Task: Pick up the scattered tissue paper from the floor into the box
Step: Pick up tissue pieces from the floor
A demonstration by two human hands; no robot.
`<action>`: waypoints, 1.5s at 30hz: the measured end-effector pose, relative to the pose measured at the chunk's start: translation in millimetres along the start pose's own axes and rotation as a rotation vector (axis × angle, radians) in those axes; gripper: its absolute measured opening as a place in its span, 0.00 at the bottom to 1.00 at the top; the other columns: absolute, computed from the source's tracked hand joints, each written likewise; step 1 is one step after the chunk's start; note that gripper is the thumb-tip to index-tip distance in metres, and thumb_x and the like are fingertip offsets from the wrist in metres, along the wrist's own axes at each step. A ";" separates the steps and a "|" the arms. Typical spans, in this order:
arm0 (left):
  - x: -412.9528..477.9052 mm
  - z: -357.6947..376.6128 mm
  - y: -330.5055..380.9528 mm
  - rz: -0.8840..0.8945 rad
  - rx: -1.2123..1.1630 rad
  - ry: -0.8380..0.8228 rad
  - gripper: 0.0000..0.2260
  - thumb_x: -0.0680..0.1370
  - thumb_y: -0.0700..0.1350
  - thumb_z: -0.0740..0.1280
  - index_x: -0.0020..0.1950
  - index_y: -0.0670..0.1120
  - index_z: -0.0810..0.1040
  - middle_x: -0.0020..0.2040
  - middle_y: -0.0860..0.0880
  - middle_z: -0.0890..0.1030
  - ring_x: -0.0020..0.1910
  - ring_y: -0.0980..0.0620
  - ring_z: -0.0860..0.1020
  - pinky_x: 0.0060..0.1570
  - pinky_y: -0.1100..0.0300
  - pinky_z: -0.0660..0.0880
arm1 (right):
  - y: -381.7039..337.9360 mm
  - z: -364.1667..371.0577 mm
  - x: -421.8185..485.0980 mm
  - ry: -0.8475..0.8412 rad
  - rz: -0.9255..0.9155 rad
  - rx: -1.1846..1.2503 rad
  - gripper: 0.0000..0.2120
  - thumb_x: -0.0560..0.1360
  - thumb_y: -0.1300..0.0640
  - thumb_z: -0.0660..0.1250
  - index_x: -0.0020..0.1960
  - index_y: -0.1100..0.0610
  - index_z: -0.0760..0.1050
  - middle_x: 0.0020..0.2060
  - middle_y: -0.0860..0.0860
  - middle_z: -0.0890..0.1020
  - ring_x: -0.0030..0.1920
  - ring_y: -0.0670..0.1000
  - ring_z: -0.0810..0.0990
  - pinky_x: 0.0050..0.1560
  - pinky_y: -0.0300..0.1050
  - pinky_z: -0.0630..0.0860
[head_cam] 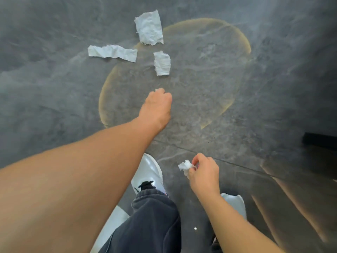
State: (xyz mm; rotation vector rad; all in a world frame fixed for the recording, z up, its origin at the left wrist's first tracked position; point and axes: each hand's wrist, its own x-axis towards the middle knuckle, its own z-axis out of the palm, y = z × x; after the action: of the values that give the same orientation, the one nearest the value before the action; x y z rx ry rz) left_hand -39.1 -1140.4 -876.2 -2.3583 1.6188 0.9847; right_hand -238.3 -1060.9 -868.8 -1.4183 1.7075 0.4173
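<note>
Three white tissue pieces lie on the grey floor: a large one at the top, a long strip to its left, and a small one nearest my hands. My left hand reaches forward just short of the small piece, fingers closed, with a sliver of white tissue showing at its fingertips. My right hand hangs lower, near my shoes, pinching a crumpled tissue wad. The box is out of sight.
A round yellowish ring stain marks the floor under the tissues. My white shoes and dark trouser leg fill the bottom centre. A dark object sits at the right edge. A tiny white scrap lies by my feet.
</note>
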 end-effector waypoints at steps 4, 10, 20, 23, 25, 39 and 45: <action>-72.4 -9.4 -4.1 -0.185 -0.096 0.038 0.08 0.73 0.36 0.64 0.52 0.41 0.75 0.54 0.41 0.73 0.54 0.38 0.73 0.52 0.45 0.74 | -20.3 -34.1 -25.5 -0.038 -0.136 -0.034 0.03 0.73 0.63 0.62 0.41 0.58 0.72 0.39 0.51 0.70 0.37 0.52 0.70 0.37 0.48 0.70; -221.8 -4.8 -2.1 -0.581 -0.347 0.147 0.08 0.73 0.33 0.61 0.49 0.42 0.75 0.52 0.42 0.73 0.51 0.39 0.74 0.47 0.48 0.73 | -29.8 -80.5 -100.2 -0.130 -0.378 -0.300 0.03 0.71 0.63 0.62 0.42 0.57 0.71 0.41 0.52 0.68 0.38 0.54 0.69 0.37 0.46 0.67; -447.4 31.3 -18.5 -0.986 -0.635 0.203 0.12 0.71 0.32 0.61 0.49 0.46 0.77 0.53 0.44 0.74 0.51 0.42 0.75 0.48 0.53 0.73 | -51.5 -12.3 -247.4 -0.351 -0.418 -0.452 0.04 0.72 0.60 0.65 0.46 0.57 0.76 0.41 0.52 0.78 0.43 0.56 0.79 0.38 0.46 0.77; -476.1 58.6 -46.1 -1.044 -0.665 0.239 0.11 0.72 0.33 0.62 0.50 0.46 0.77 0.53 0.45 0.74 0.51 0.44 0.74 0.46 0.53 0.73 | -55.3 42.5 -281.5 -0.369 -0.381 -0.319 0.04 0.70 0.61 0.64 0.44 0.54 0.75 0.40 0.52 0.80 0.38 0.56 0.82 0.37 0.47 0.81; -486.3 78.6 -65.8 -1.063 -0.719 0.253 0.12 0.72 0.33 0.62 0.50 0.46 0.77 0.53 0.46 0.74 0.51 0.44 0.75 0.46 0.54 0.73 | -53.1 78.7 -295.6 -0.362 -0.398 -0.286 0.04 0.70 0.61 0.64 0.42 0.53 0.74 0.39 0.51 0.80 0.37 0.55 0.82 0.36 0.47 0.81; -581.2 106.0 -149.0 -0.917 -0.880 0.173 0.11 0.71 0.39 0.66 0.51 0.49 0.77 0.53 0.47 0.76 0.49 0.46 0.76 0.47 0.54 0.75 | -30.9 144.4 -341.3 -0.239 -0.513 -0.588 0.13 0.72 0.60 0.63 0.56 0.55 0.71 0.52 0.53 0.76 0.53 0.55 0.75 0.46 0.46 0.75; -587.9 44.3 -170.8 -0.867 -0.768 0.171 0.09 0.71 0.39 0.66 0.49 0.50 0.76 0.52 0.48 0.76 0.49 0.46 0.75 0.45 0.54 0.73 | -88.5 108.7 -352.6 -0.170 -0.532 -0.605 0.08 0.72 0.60 0.64 0.50 0.54 0.70 0.51 0.53 0.76 0.47 0.53 0.74 0.45 0.47 0.73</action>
State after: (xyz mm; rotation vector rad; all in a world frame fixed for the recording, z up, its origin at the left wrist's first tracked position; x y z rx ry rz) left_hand -38.4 -582.3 -620.8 -3.1698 0.0474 1.3091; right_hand -117.6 -786.5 -636.2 -2.1212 1.0367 0.7624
